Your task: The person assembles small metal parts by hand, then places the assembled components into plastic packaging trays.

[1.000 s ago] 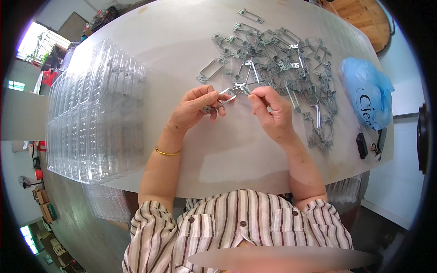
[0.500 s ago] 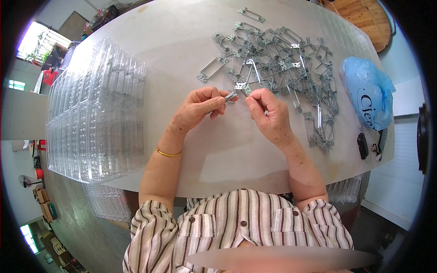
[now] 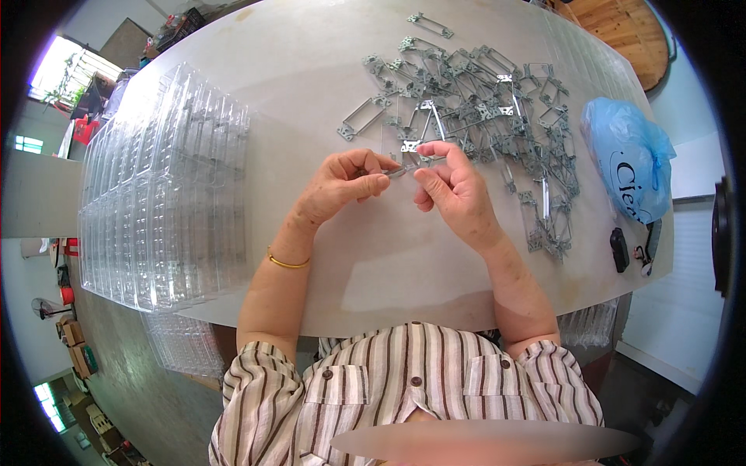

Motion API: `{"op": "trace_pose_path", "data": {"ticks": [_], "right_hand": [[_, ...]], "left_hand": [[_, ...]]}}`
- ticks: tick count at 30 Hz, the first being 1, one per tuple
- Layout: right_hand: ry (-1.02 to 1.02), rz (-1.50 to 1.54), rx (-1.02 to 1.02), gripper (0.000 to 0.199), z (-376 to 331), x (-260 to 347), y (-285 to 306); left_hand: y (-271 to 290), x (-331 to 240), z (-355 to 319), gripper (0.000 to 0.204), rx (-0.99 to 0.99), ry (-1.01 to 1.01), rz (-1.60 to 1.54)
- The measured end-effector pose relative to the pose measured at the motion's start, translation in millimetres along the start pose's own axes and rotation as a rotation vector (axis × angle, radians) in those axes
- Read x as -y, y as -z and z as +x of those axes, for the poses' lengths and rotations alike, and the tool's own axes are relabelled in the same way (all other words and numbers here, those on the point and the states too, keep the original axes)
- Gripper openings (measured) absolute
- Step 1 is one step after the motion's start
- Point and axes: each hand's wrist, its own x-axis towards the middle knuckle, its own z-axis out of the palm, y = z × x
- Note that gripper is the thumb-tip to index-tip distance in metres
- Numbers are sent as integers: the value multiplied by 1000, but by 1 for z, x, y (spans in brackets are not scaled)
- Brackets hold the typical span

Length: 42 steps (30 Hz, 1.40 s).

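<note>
Right hand: thumb and index finger now spread from their earlier pinch; I see it released.
Left hand: palm inward, pinching.
Metal bracket: in my left fingertips, above the desk.

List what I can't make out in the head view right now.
In the head view:
Held metal bracket: partly hidden by the left hand.
Right hand: its contact with that bracket is too small to tell.
Bracket pile: lower pieces covered by upper ones.
Blue plastic bag: contents hidden by its film.
Wooden tabletop: cut off by the top edge.
</note>
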Motion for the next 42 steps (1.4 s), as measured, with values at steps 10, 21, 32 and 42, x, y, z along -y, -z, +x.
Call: {"op": "trace_pose_path", "data": {"ticks": [10,21,32,42], "right_hand": [[-192,339,190,23,3,-8,7],[-153,276,16,18,4,-4,6],[-109,434,-150,13,6,-6,9],[-192,257,75,14,1,-2,1]], "left_hand": [[-8,-13,-3,20,93,140,2],[-10,-5,-2,18,183,94,55],[-4,-2,-2,21,108,74,-59],[6,0,1,30,26,-70,-182]]}}
